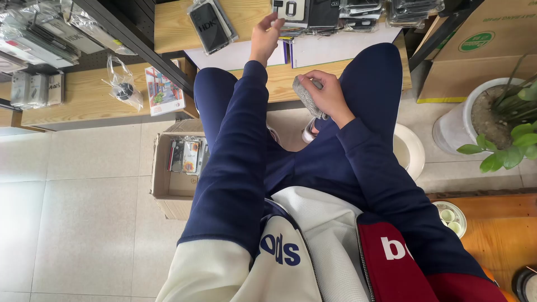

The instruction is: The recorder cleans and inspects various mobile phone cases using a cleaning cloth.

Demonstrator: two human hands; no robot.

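My left hand (265, 34) reaches forward to the wooden shelf (173, 22) and pinches the edge of a packaged phone case (291, 11) among several bagged cases lying there. My right hand (329, 95) is held above my lap, closed around a grey, speckled phone case (306, 96). Both arms are in dark blue sleeves. A black bagged case (208, 23) lies on the shelf to the left of my left hand.
An open cardboard box (163, 173) with packaged cases stands on the tiled floor at my left. More bagged items fill the metal rack (45, 33) at upper left. A potted plant (492, 117) and a large cardboard box (481, 50) stand at right.
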